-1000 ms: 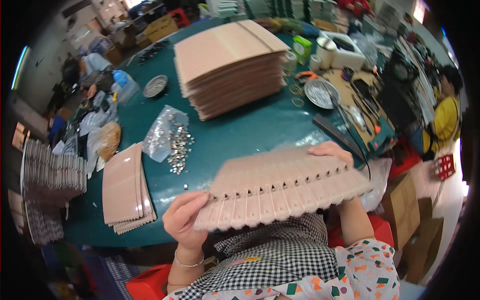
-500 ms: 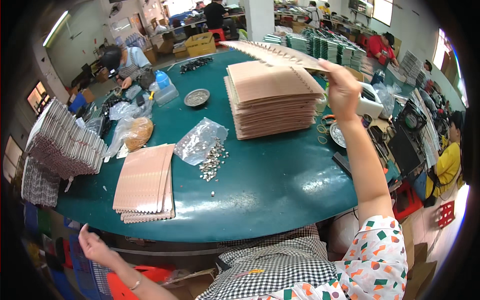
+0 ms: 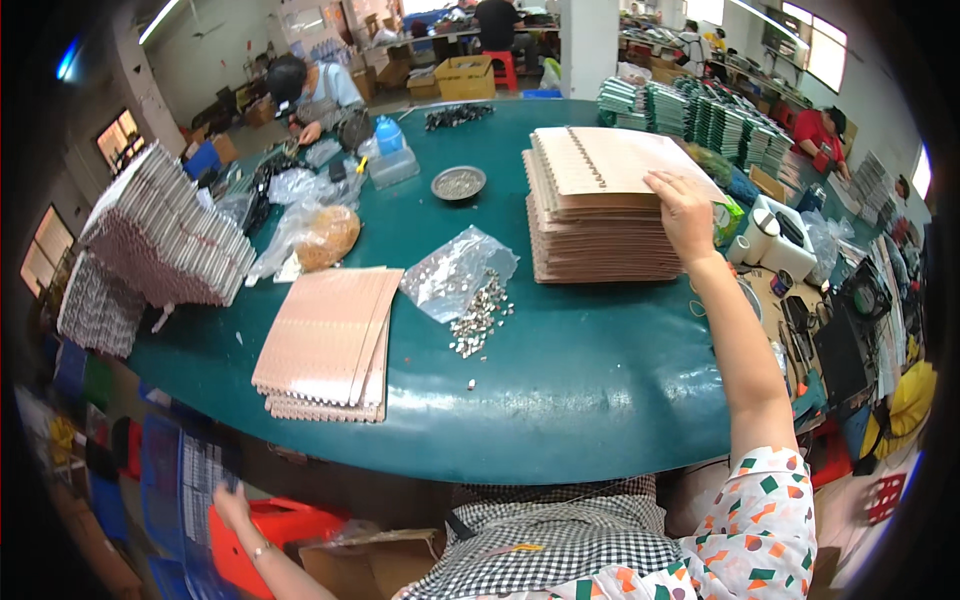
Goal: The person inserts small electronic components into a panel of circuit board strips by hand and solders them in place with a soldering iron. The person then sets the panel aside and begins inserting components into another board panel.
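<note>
My right hand (image 3: 687, 213) is closed at the near right edge of the top pinkish-beige sheet, fingers over its surface. That sheet lies over a tall stack of punched pinkish-beige sheets (image 3: 605, 240), with a row of dark notched teeth across the top. My left hand (image 3: 232, 507) is low at the left, below the table edge, beside blue plastic crates (image 3: 165, 490). Its fingers are blurred, and a dark smeared shape lies at their tips; whether they hold it does not show. A smaller pile of the same sheets (image 3: 325, 335) lies near the table's front left.
On the green table (image 3: 560, 420) are spilled small metal pieces (image 3: 478, 322) beside a clear plastic bag (image 3: 450, 270), a metal bowl (image 3: 459, 183) and a tall grey-white stack (image 3: 165, 230). A red stool (image 3: 265, 545) stands below; a co-worker (image 3: 325, 88) sits across.
My right hand has come down, bringing the raised sheet onto the tall stack. My left hand has moved lower, toward the crates. The whole view has shifted, with the table appearing farther right.
</note>
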### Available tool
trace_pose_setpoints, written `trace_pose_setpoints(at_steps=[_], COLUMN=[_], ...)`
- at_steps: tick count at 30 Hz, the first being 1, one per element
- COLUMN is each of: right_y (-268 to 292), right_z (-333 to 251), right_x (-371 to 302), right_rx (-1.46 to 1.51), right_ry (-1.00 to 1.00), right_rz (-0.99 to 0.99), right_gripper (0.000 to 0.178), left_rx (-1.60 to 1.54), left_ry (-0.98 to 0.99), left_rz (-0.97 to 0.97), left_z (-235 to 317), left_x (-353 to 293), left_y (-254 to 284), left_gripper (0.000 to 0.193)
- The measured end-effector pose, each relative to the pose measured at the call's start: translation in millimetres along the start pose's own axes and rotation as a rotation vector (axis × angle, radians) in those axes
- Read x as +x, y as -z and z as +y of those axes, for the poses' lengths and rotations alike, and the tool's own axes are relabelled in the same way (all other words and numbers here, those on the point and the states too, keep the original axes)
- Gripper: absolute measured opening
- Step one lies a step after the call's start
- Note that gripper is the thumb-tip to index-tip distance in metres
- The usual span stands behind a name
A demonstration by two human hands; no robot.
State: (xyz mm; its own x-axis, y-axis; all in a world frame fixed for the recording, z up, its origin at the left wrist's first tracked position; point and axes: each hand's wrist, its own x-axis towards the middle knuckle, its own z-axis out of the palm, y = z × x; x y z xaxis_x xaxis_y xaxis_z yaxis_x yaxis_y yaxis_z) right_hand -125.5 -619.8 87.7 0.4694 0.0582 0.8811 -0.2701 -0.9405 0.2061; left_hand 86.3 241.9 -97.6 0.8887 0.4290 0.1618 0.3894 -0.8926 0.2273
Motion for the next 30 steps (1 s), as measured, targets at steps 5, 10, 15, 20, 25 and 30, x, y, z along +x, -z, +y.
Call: trace_pose_setpoints(at_steps=[5,10,15,20,25,30], right_y=[-14.7,2.5,47.6,100.4,120.1,119.5], right_z=[0.3,54.4,-9.2,-93.4,-149.1,-200.7], right_x=[-6.2,-5.5,9.3,-0.9,-40.0,-81.0], right_rx=[0.307,0.665,0.547,0.765,1.122,1.38], right_ry=[-0.167,-0.428,-0.344,-0.302,-0.599,-0.817], right_rz=[-0.328,-0.593,-0.5,-0.538,-0.667,-0.867], right_gripper=[0.048,0.062,0.048,0.031,0.027,0.026], left_rx=[-0.218,-0.074,-0.074,-0.026,-1.2,-1.444], left_ry=[-0.502,-0.473,-0.461,-0.373,-0.263,-0.384], left_rz=[0.321,0.003,-0.319,-0.359,-0.837,-0.831], left_z=[118.6,237.8,261.8,271.7,236.3,208.3], left_x=[30.5,46.4,41.7,44.7,43.0,-48.1], left_y=[15.2,6.3,12.0,34.0,80.5,117.5], left_gripper=[0.044,0.079,0.095,0.077,0.028,0.033])
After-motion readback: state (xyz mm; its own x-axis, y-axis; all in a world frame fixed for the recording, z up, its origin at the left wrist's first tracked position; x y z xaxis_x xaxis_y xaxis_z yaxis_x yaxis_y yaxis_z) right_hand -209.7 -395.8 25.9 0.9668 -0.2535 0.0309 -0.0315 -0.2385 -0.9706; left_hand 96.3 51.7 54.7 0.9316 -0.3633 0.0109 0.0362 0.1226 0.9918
